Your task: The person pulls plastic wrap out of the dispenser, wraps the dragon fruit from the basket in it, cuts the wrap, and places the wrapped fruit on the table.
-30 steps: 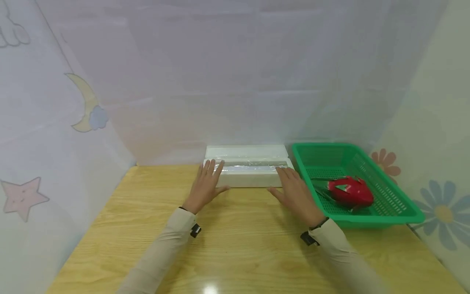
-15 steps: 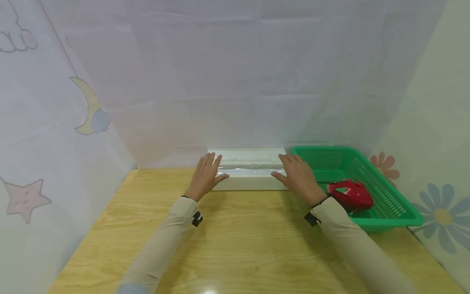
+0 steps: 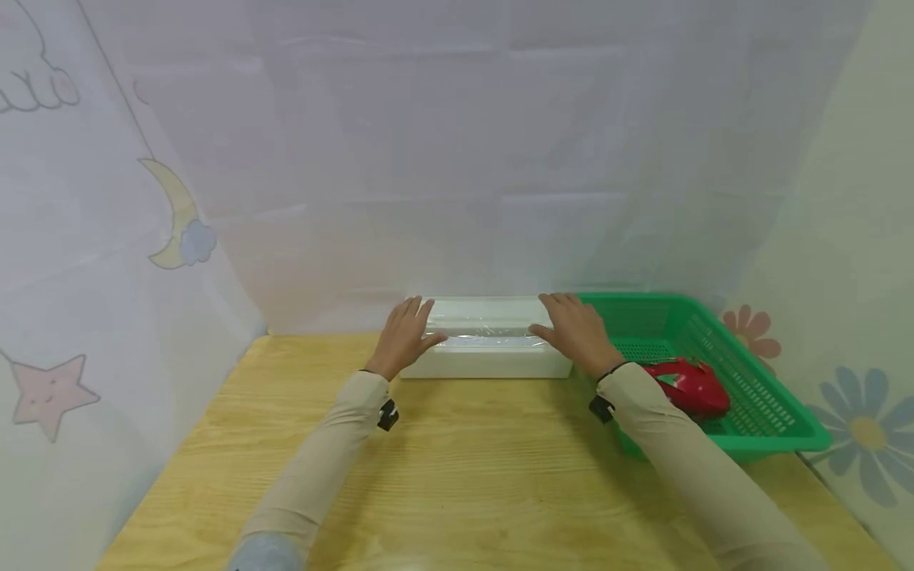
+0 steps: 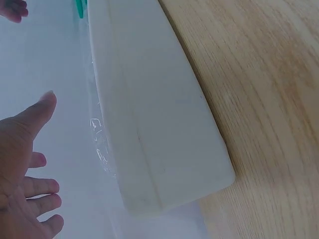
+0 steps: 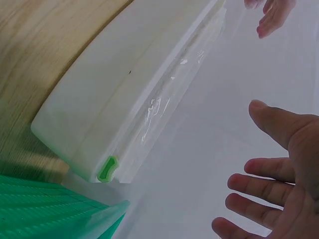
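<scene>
A long white cling film dispenser [image 3: 493, 364] lies at the back of the table, with shiny clear film [image 3: 485, 331] along its top. In the right wrist view a small green slider [image 5: 107, 169] sits at one end of it. My left hand [image 3: 402, 338] hovers at the dispenser's left end, fingers spread and holding nothing. At the right end is my right hand [image 3: 577, 330], its fingers likewise extended around nothing. Both wrist views show a gap between each hand and the dispenser.
A green plastic basket [image 3: 778, 446] stands right of the dispenser, partly behind the right forearm. In it lies a red dragon fruit-like object [image 3: 696, 388]. White cloth [image 3: 457, 159] hangs directly behind the wooden table [image 3: 464, 476].
Both hands have risen off the dispenser, the right one slightly farther back. More of the dispenser's ends shows now. The whole head view has shifted a little, so things sit lower.
</scene>
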Demonstrator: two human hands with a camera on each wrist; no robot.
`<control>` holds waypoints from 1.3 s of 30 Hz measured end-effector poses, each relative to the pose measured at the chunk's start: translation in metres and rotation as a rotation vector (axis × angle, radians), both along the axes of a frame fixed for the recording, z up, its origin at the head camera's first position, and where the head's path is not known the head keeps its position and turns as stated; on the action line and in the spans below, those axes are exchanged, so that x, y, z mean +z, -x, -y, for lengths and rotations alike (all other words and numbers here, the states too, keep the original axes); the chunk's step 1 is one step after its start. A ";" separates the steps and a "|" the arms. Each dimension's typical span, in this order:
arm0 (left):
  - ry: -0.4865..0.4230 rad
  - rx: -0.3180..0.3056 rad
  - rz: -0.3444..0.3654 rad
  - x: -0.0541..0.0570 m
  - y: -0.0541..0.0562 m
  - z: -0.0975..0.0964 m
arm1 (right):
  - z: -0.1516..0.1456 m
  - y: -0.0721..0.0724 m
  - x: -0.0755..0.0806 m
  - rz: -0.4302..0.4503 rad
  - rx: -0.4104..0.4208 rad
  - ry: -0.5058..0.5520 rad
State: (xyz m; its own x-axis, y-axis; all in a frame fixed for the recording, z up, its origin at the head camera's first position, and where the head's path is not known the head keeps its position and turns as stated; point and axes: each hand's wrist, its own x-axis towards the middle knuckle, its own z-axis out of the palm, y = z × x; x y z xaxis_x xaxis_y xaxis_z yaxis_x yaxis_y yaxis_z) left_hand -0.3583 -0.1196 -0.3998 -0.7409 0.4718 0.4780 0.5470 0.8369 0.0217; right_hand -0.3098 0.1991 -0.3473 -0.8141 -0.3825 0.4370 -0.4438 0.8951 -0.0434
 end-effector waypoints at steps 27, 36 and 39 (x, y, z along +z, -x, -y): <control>-0.082 0.008 0.179 -0.004 0.036 0.002 | -0.012 0.050 -0.012 0.155 -0.067 -0.034; -0.094 0.020 0.246 -0.015 0.046 0.003 | -0.021 0.062 -0.019 0.242 -0.104 -0.001; -0.098 0.016 0.233 -0.017 0.047 0.000 | -0.023 0.063 -0.022 0.255 -0.097 -0.007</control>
